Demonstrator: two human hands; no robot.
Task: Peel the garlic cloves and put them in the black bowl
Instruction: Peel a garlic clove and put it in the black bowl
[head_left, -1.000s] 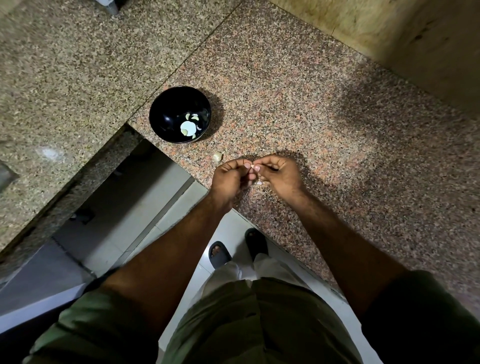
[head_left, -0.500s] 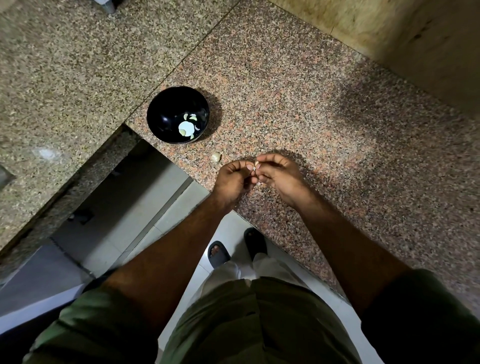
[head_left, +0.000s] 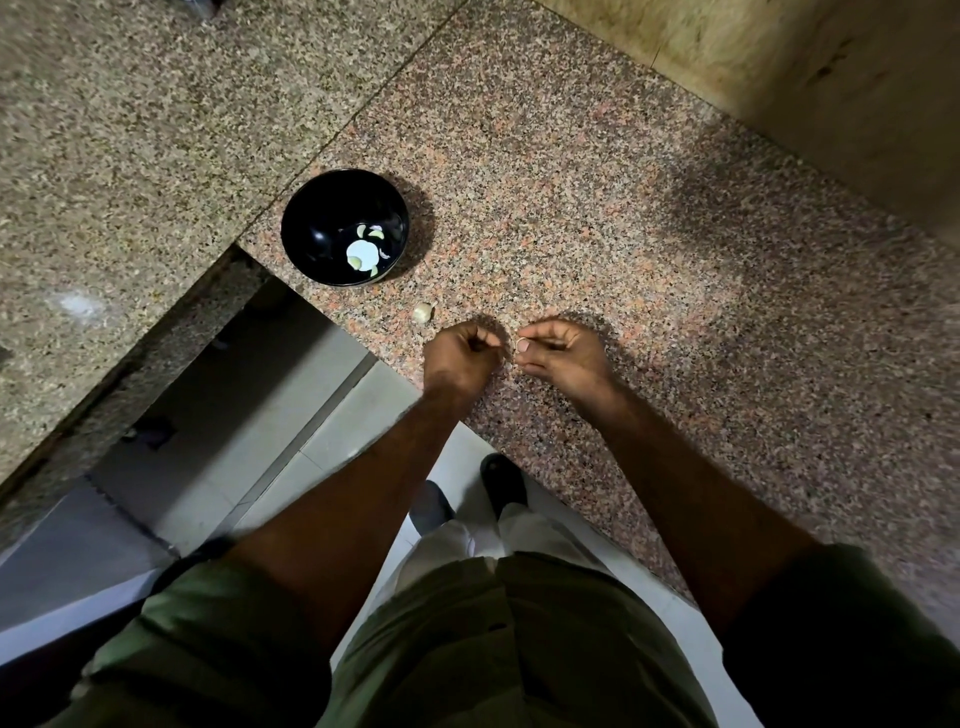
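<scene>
A black bowl stands on the speckled granite counter near its corner, with a few pale peeled cloves lying in it. One unpeeled garlic clove lies on the counter just below the bowl. My right hand pinches a small garlic clove between thumb and fingertips. My left hand is curled into a loose fist right beside it, a small gap apart; what its fingers hold is hidden.
The counter edge runs diagonally just under my hands, with tiled floor and my feet below. A second granite slab joins on the left. A beige wall rises at the back right.
My hands were joined on the clove; now they have parted slightly, and the clove stays in my right hand's fingertips.
</scene>
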